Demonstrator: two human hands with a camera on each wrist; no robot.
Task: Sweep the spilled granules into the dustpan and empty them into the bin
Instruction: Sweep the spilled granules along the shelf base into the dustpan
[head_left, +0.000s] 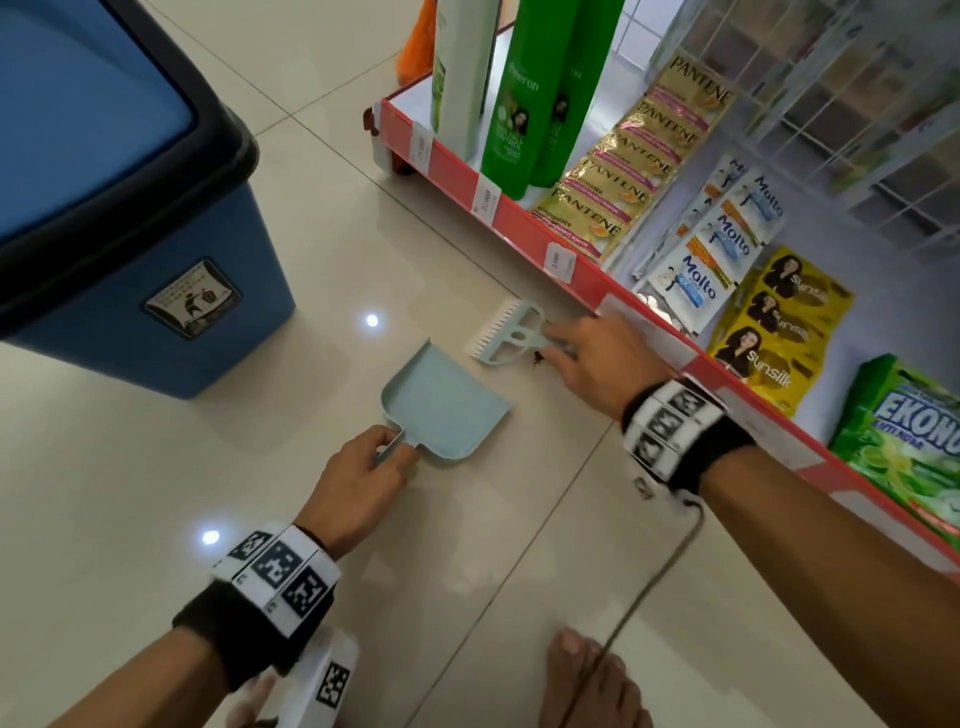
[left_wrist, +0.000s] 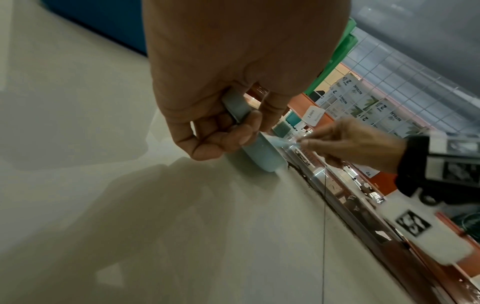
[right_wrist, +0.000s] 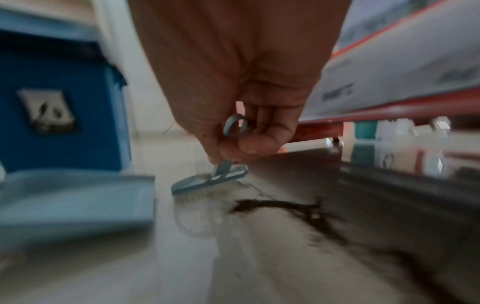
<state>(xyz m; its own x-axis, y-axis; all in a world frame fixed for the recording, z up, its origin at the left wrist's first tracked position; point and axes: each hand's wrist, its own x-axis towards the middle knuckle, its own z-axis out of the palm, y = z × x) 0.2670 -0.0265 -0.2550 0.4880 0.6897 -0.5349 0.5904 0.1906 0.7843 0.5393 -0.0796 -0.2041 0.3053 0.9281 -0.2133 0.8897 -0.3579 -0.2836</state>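
Note:
A pale green dustpan (head_left: 444, 402) lies flat on the tiled floor, its open edge facing the shelf. My left hand (head_left: 363, 467) grips its short handle (left_wrist: 237, 107). My right hand (head_left: 582, 353) pinches the handle of a small matching brush (head_left: 506, 332), whose white bristles touch the floor just beyond the pan. Dark granules (head_left: 536, 357) show as a small clump beside my right fingers; in the blurred right wrist view the granules (right_wrist: 285, 207) form a dark streak along the shelf base, in front of the brush (right_wrist: 210, 181). The blue bin (head_left: 130, 249) with a black rim stands at the left.
A red-edged shop shelf (head_left: 519, 223) runs diagonally along the right, stocked with shampoo bottles (head_left: 524, 93) and hanging sachets (head_left: 623, 171). A bare foot (head_left: 587, 680) and a thin cable (head_left: 654, 582) are at the bottom. Cream floor tiles stretch between bin and shelf.

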